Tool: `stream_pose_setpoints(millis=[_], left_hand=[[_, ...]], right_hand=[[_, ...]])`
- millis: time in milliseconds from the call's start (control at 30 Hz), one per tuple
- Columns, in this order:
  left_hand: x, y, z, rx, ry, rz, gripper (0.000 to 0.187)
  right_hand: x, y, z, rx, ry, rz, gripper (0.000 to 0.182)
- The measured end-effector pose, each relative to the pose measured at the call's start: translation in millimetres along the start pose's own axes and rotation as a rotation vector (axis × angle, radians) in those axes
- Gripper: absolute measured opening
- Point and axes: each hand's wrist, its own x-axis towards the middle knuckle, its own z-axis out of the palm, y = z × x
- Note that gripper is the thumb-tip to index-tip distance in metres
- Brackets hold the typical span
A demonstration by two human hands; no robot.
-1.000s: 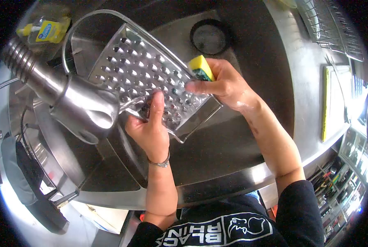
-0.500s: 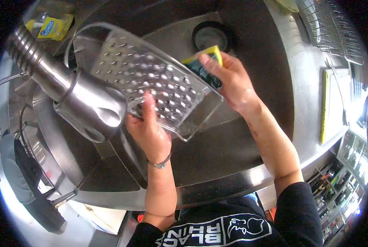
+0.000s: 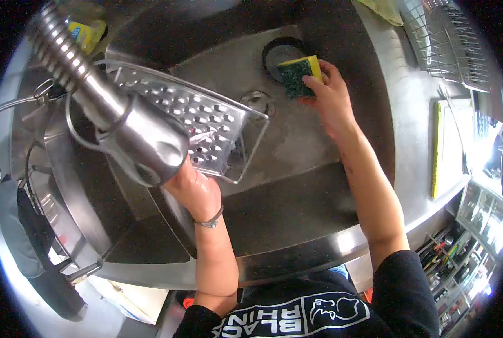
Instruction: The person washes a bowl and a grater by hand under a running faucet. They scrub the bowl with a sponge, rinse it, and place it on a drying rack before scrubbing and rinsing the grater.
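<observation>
A metal box grater (image 3: 209,121) lies tilted over the left part of the sink, its coarse holes facing up. My left hand (image 3: 194,188) grips its lower side; the faucet head hides most of the fingers. Water seems to run onto the grater from the faucet head (image 3: 150,141). My right hand (image 3: 331,93) is closed on a green and yellow sponge (image 3: 298,78), apart from the grater. Behind the sponge a round black-rimmed item (image 3: 274,53) rests on the sink floor.
The steel sink (image 3: 296,225) has a drain (image 3: 257,102) in its floor. A wire rack (image 3: 432,45) stands at the back right, with a white board with a yellow edge (image 3: 453,149) below it. A yellow-labelled package (image 3: 82,36) sits at the back left.
My right hand has drawn the sponge away from the grater, up and to the right. The grater has shifted left and tilted, and my left hand has moved slightly left under the faucet head.
</observation>
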Motion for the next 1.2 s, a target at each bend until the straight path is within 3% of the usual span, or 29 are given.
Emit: stream_pose_setpoints(millis=[67, 133, 267, 333, 400, 467, 533, 567, 667, 733, 767, 833, 867, 900, 967, 1000, 1033, 1100, 1133, 1200], left_hand=[[-1, 5, 5, 0.021, 0.056, -0.1, 0.022], [0, 3, 3, 0.027, 0.075, -0.131, 0.022], [-4, 12, 6, 0.034, 0.05, -0.22, 0.028], [-2, 13, 5, 0.035, 0.008, -0.23, 0.033], [-1, 5, 0, 0.012, 0.022, -0.168, 0.032], [-1, 1, -7, 0.004, 0.022, -0.091, 0.03], [0, 8, 2, -0.001, 0.054, 0.005, 0.027], [1, 11, 6, 0.001, 0.081, 0.098, 0.025], [0, 15, 8, 0.037, 0.148, 0.114, 0.028], [2, 12, 7, 0.106, 0.224, 0.137, 0.028], [2, 13, 7, 0.1, 0.229, 0.142, 0.028], [2, 15, 5, 0.214, 0.125, 0.114, 0.024], [0, 9, 6, 0.167, 0.114, 0.113, 0.021], [-5, 10, 3, 0.317, 0.044, 0.061, 0.019], [-7, 4, 8, 0.283, -0.031, 0.111, 0.018], [-6, 2, 10, 0.332, -0.065, 0.17, 0.022], [-8, 4, 8, 0.325, -0.057, 0.17, 0.022], [-11, 19, 11, 0.394, -0.065, -0.089, 0.031], [-11, 13, 9, 0.6, -0.061, -0.04, 0.041], [-9, 10, 8, 0.579, -0.082, 0.002, 0.043]], right_hand=[[11, 6, -3, -0.039, 0.035, 0.009, 0.05], [24, 10, -5, 0.025, 0.043, 0.151, 0.061], [64, 49, -6, 0.116, 0.098, 0.116, 0.062], [85, 72, -16, -0.269, 0.068, 0.027, 0.06], [36, 30, 6, -0.156, -0.178, 0.167, 0.058], [-4, 13, 23, 0.275, -0.503, 0.324, 0.054], [-33, 10, 44, 0.519, -0.642, 0.507, 0.054], [-47, 8, 64, 0.537, -0.523, 0.515, 0.046], [-55, 23, 92, 0.573, -0.52, 0.45, 0.043], [-60, 16, 116, 0.445, -0.126, 0.447, 0.045], [-60, 17, 121, 0.441, -0.134, 0.442, 0.045], [-58, 26, 129, -0.068, 0.118, -0.257, 0.042], [-54, 23, 134, -0.273, 0.166, -0.427, 0.035], [-56, 20, 133, -0.273, 0.159, -0.435, 0.035], [-68, 9, 125, -0.838, 0.117, -0.807, 0.044], [-65, 17, 118, -1.057, -0.134, -0.792, 0.055], [-66, 15, 112, -1.064, -0.139, -0.799, 0.055], [-68, 5, 104, -0.892, -0.502, -0.817, 0.056], [-67, -1, 101, -1.012, -0.58, -1.026, 0.056], [-60, -9, 96, -1.026, -0.695, -1.124, 0.058]])
